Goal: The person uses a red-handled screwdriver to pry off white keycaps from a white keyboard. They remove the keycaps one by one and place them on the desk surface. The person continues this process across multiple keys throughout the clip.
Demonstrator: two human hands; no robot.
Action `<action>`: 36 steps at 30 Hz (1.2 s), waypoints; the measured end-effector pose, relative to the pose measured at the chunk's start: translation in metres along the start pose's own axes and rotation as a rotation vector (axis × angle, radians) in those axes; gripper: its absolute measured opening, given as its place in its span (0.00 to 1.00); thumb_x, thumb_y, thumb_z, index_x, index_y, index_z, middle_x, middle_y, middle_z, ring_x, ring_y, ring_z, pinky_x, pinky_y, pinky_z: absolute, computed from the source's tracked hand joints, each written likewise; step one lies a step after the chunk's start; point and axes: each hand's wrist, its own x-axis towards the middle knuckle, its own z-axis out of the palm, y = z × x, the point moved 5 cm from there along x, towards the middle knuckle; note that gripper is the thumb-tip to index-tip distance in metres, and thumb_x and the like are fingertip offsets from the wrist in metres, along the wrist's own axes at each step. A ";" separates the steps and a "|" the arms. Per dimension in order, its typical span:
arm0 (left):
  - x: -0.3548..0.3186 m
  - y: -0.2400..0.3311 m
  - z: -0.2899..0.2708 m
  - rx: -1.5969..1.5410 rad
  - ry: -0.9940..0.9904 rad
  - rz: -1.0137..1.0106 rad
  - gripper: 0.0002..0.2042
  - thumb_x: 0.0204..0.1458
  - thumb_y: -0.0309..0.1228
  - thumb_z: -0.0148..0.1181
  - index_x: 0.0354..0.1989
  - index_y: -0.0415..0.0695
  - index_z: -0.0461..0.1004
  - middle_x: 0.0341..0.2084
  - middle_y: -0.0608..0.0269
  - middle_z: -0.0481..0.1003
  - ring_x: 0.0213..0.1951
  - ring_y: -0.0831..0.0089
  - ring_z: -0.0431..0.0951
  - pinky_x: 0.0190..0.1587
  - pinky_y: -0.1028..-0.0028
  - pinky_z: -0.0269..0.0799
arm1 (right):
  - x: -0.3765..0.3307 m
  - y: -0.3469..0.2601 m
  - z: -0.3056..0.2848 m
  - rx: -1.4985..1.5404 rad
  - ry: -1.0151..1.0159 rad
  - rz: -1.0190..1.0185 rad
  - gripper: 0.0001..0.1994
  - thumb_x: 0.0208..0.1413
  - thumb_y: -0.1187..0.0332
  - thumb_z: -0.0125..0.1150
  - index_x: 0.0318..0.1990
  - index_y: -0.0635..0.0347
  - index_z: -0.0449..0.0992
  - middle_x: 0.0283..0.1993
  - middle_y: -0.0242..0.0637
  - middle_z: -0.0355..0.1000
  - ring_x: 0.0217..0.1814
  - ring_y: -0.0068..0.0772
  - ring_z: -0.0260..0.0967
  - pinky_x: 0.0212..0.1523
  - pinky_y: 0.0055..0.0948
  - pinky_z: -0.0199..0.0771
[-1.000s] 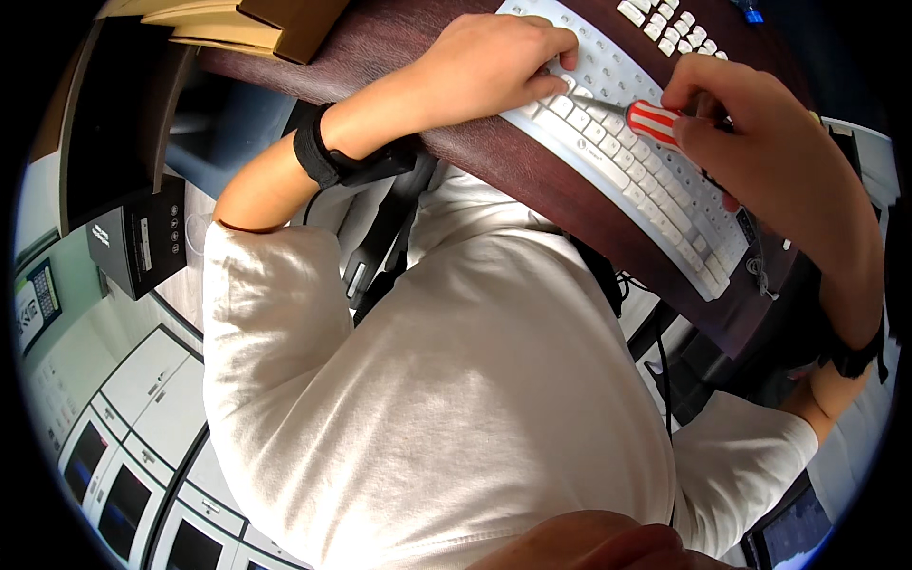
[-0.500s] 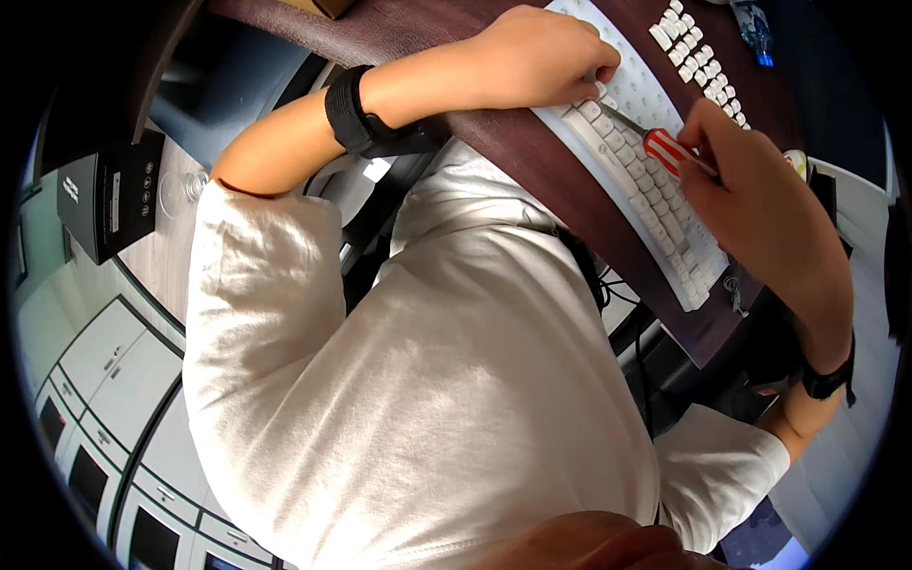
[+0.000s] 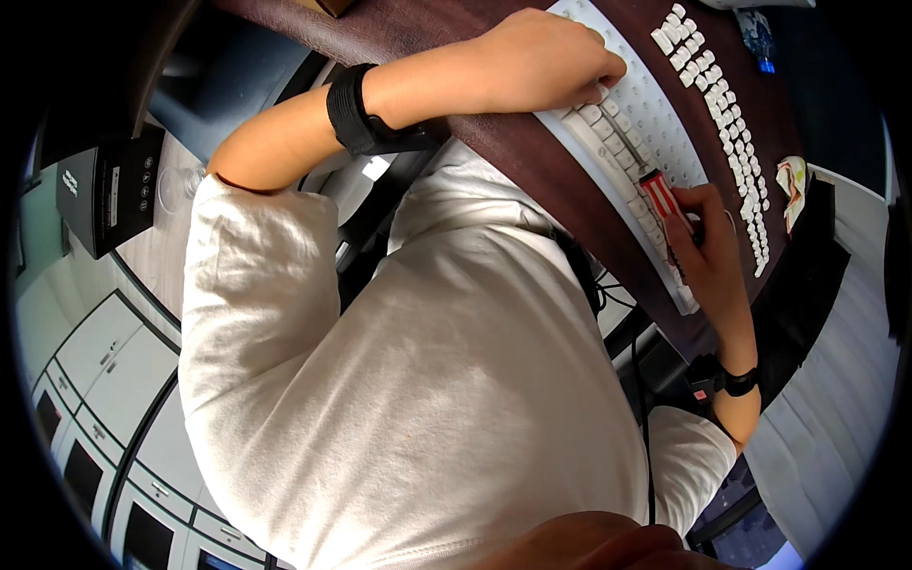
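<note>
A white keyboard lies slanted along the table's near edge. Its far part is bare of keycaps, while white keycaps still cover the near rows. My right hand is closed around a screwdriver with a red-and-white handle. The thin shaft lies low over the key rows and points toward my left hand. Over the keyboard's upper-left part, my left hand has its fingers curled together against the keys. A bit of white shows at those fingertips, but what they pinch is mostly hidden.
Loose white keycaps stand in rows on the dark brown table beyond the keyboard. A crumpled wrapper lies at the right edge, and a clear plastic bottle at the far right. A black box stands off to the left.
My right hand has moved toward me along the keyboard, and the screwdriver now lies flatter over the keys, uncovering more loose keycaps. My left hand has shifted slightly right.
</note>
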 end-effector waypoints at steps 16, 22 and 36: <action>0.029 0.020 -0.011 0.125 -0.097 0.115 0.09 0.56 0.36 0.60 0.41 0.46 0.75 0.36 0.60 0.78 0.37 0.55 0.79 0.38 0.60 0.74 | -0.015 0.052 -0.004 0.239 0.070 -0.082 0.09 0.65 0.72 0.55 0.50 0.64 0.69 0.40 0.35 0.72 0.32 0.16 0.65 0.31 0.19 0.67; 0.111 0.049 -0.023 0.166 -0.272 0.236 0.09 0.50 0.34 0.63 0.35 0.41 0.78 0.35 0.46 0.79 0.41 0.50 0.79 0.42 0.57 0.74 | -0.051 0.092 -0.029 0.346 0.191 -0.046 0.10 0.64 0.72 0.55 0.51 0.65 0.69 0.45 0.33 0.71 0.38 0.15 0.67 0.35 0.19 0.70; 0.188 0.042 0.075 0.466 -0.382 0.255 0.08 0.55 0.38 0.62 0.37 0.48 0.78 0.31 0.61 0.80 0.37 0.61 0.81 0.40 0.63 0.75 | -0.097 0.155 -0.027 0.525 0.347 0.041 0.09 0.65 0.73 0.54 0.50 0.65 0.70 0.44 0.38 0.75 0.47 0.22 0.71 0.50 0.24 0.69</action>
